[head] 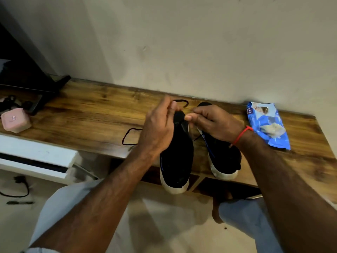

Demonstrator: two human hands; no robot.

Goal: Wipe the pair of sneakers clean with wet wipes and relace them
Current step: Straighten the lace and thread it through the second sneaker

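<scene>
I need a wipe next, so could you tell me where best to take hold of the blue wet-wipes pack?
Grip the wet-wipes pack across its long edges near the middle, coming from above. It lies flat on the wooden shelf, clear of the right hand.

blue wet wipes pack (267,124) printed "mee mee", pink box (15,120) marking unreadable

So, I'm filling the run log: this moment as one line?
stage: relacing | left hand: pinches lace | right hand: pinches lace end | left sneaker: worked on | wipes pack: untouched, right
</scene>
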